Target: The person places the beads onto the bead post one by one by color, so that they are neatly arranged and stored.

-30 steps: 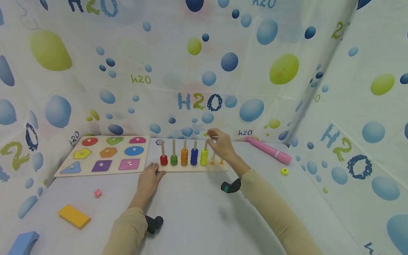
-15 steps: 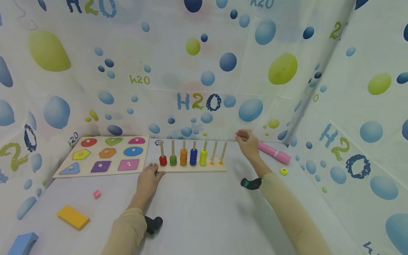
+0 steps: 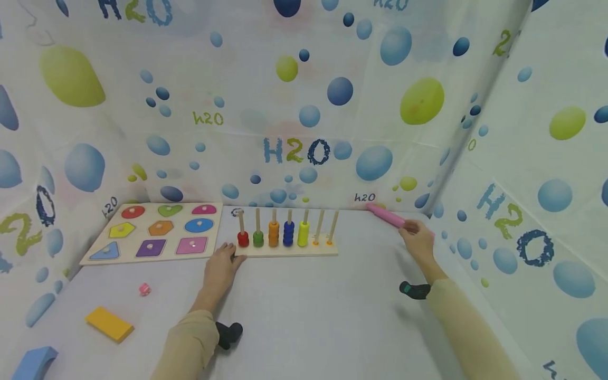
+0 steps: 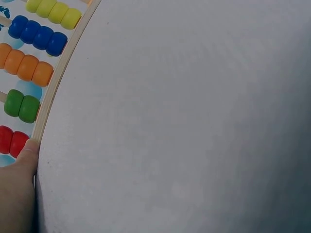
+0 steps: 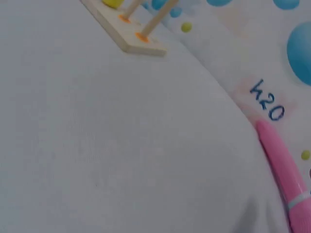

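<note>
A wooden bead stacker (image 3: 285,253) stands at the back of the table, its upright pegs carrying red, green, orange, blue and yellow beads; its two right-hand pegs are bare. My left hand (image 3: 222,269) holds the left end of its base. In the left wrist view, the thumb (image 4: 28,154) presses the base edge beside the red beads (image 4: 12,141). Over at the right, my right hand (image 3: 419,245) is above the table with loosely bent fingers, next to a pink marker-shaped stick (image 3: 387,216) that it partly covers. The loose yellow bead seen earlier there is hidden by this hand.
A shape puzzle board (image 3: 180,227) with knobbed pieces lies at the back left. Nearer are a small pink piece (image 3: 144,289), a yellow block (image 3: 110,324) and a blue curved block (image 3: 34,364). A printed curtain (image 3: 247,95) rises behind the table.
My right hand has moved right and down from above the yellow peg to the spot where the loose yellow bead lay. My left hand has stayed at the stacker's end.
</note>
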The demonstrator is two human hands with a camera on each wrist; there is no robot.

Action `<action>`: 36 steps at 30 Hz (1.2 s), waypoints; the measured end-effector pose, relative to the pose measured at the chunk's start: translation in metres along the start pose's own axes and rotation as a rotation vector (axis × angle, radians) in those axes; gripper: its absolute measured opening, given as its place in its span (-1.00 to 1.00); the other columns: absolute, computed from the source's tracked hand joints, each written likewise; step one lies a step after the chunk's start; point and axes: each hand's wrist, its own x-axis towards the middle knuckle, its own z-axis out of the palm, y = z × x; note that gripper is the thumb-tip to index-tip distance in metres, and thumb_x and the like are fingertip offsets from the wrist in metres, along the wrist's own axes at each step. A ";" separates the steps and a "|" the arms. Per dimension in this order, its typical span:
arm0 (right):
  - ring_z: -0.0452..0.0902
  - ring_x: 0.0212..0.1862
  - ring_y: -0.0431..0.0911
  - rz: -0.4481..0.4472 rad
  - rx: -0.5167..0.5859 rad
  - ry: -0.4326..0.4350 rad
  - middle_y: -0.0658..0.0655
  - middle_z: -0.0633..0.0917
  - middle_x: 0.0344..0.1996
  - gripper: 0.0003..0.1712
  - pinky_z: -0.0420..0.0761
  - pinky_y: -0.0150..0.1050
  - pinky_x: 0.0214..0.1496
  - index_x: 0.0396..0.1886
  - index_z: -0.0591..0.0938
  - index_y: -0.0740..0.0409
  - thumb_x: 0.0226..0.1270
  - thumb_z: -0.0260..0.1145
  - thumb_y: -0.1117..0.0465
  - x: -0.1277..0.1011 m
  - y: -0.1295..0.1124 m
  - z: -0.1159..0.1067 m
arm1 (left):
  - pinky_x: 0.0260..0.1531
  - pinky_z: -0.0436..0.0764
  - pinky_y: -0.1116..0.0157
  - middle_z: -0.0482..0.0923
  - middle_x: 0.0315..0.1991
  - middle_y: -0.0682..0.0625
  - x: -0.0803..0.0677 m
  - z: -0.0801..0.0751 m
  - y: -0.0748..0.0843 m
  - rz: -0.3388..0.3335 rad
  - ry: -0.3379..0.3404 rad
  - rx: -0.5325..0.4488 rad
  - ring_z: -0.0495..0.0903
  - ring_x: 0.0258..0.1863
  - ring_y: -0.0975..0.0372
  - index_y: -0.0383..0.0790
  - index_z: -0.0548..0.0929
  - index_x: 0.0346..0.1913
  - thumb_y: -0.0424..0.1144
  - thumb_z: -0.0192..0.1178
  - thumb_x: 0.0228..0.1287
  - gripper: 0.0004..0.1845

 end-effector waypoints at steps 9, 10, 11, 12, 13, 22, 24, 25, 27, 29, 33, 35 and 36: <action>0.49 0.08 0.15 0.125 -0.112 0.060 0.35 0.58 0.02 -0.58 0.47 -0.01 0.19 0.10 0.47 0.36 0.32 0.23 0.20 -0.011 0.045 -0.041 | 0.23 0.27 -0.12 0.41 0.18 -0.37 0.002 0.002 -0.003 0.007 0.001 -0.011 0.27 0.27 -0.18 -0.50 0.46 0.18 -0.14 0.26 0.25 -0.43; 0.48 0.09 0.16 0.138 -0.111 0.066 0.36 0.57 0.03 -0.58 0.46 0.00 0.20 0.10 0.46 0.37 0.33 0.21 0.21 -0.012 0.047 -0.044 | 0.23 0.27 -0.12 0.41 0.19 -0.37 0.002 0.002 -0.003 0.006 -0.002 -0.012 0.27 0.27 -0.18 -0.50 0.45 0.18 -0.14 0.26 0.25 -0.43; 0.47 0.10 0.17 0.146 -0.108 0.074 0.37 0.56 0.03 -0.57 0.45 0.01 0.20 0.11 0.46 0.37 0.33 0.21 0.22 -0.013 0.049 -0.045 | 0.23 0.27 -0.12 0.40 0.19 -0.37 0.002 0.003 -0.004 0.004 -0.005 -0.012 0.27 0.27 -0.18 -0.50 0.45 0.19 -0.14 0.26 0.25 -0.42; 0.46 0.11 0.19 0.156 -0.114 0.079 0.38 0.55 0.04 -0.57 0.45 0.02 0.20 0.11 0.45 0.38 0.33 0.19 0.22 -0.014 0.051 -0.046 | 0.23 0.27 -0.12 0.40 0.19 -0.37 0.002 0.002 -0.004 0.004 -0.006 -0.014 0.27 0.27 -0.18 -0.50 0.45 0.19 -0.14 0.25 0.26 -0.42; 0.45 0.11 0.19 0.166 -0.120 0.077 0.38 0.54 0.05 -0.56 0.44 0.03 0.21 0.12 0.44 0.38 0.34 0.19 0.21 -0.015 0.053 -0.047 | 0.23 0.27 -0.12 0.40 0.19 -0.37 0.002 0.002 -0.004 0.002 -0.006 -0.013 0.27 0.27 -0.19 -0.50 0.45 0.19 -0.14 0.26 0.25 -0.42; 0.44 0.10 0.23 0.184 -0.163 -0.064 0.41 0.52 0.05 -0.54 0.42 0.05 0.21 0.10 0.42 0.38 0.31 0.22 0.18 -0.025 0.064 -0.039 | 0.23 0.27 -0.11 0.40 0.19 -0.37 0.000 0.001 -0.001 0.000 -0.002 -0.010 0.27 0.28 -0.18 -0.51 0.45 0.18 -0.14 0.25 0.26 -0.43; 0.46 0.08 0.24 0.152 -0.181 -0.074 0.42 0.54 0.03 -0.56 0.43 0.06 0.19 0.08 0.43 0.40 0.29 0.23 0.24 -0.028 0.066 -0.038 | 0.24 0.26 -0.11 0.39 0.20 -0.36 0.000 0.001 0.000 -0.002 -0.010 -0.007 0.25 0.28 -0.18 -0.51 0.44 0.19 -0.14 0.24 0.27 -0.43; 0.46 0.07 0.24 0.141 -0.191 -0.076 0.43 0.54 0.02 -0.57 0.43 0.07 0.19 0.08 0.43 0.40 0.27 0.24 0.26 -0.028 0.066 -0.037 | 0.24 0.26 -0.10 0.39 0.20 -0.36 0.000 0.001 0.000 -0.002 -0.011 -0.006 0.25 0.29 -0.17 -0.50 0.44 0.19 -0.14 0.24 0.27 -0.43; 0.46 0.06 0.24 0.118 -0.214 -0.072 0.43 0.55 0.00 -0.58 0.43 0.09 0.18 0.06 0.44 0.40 0.25 0.23 0.29 -0.029 0.067 -0.036 | 0.25 0.26 -0.10 0.39 0.20 -0.36 0.000 0.000 0.002 0.000 -0.009 -0.008 0.25 0.29 -0.17 -0.50 0.44 0.19 -0.14 0.24 0.27 -0.43; 0.46 0.05 0.25 0.102 -0.221 -0.061 0.44 0.56 -0.01 -0.60 0.43 0.10 0.17 0.05 0.46 0.41 0.24 0.22 0.31 -0.029 0.067 -0.035 | 0.24 0.26 -0.10 0.40 0.19 -0.36 0.000 0.000 0.002 0.002 -0.003 -0.008 0.26 0.28 -0.17 -0.51 0.45 0.19 -0.14 0.25 0.26 -0.43; 0.48 0.02 0.22 0.105 -0.218 -0.039 0.41 0.59 -0.04 -0.64 0.46 0.08 0.14 0.01 0.49 0.39 0.23 0.21 0.31 -0.027 0.066 -0.033 | 0.23 0.27 -0.11 0.40 0.19 -0.37 0.000 -0.001 0.001 -0.001 -0.004 -0.005 0.26 0.28 -0.18 -0.51 0.45 0.19 -0.14 0.26 0.25 -0.42; 0.47 0.03 0.20 0.120 -0.207 -0.041 0.38 0.58 -0.03 -0.64 0.47 0.07 0.15 0.02 0.48 0.37 0.26 0.20 0.29 -0.026 0.063 -0.031 | 0.23 0.27 -0.11 0.40 0.19 -0.37 -0.001 -0.001 0.000 0.000 -0.006 -0.004 0.26 0.28 -0.18 -0.51 0.45 0.19 -0.14 0.25 0.26 -0.42; 0.47 0.05 0.20 0.130 -0.196 -0.049 0.38 0.57 -0.01 -0.62 0.46 0.07 0.16 0.05 0.48 0.37 0.28 0.20 0.28 -0.025 0.059 -0.030 | 0.22 0.27 -0.11 0.40 0.19 -0.37 -0.001 -0.001 0.000 0.003 -0.004 -0.004 0.26 0.28 -0.18 -0.51 0.45 0.18 -0.14 0.25 0.26 -0.42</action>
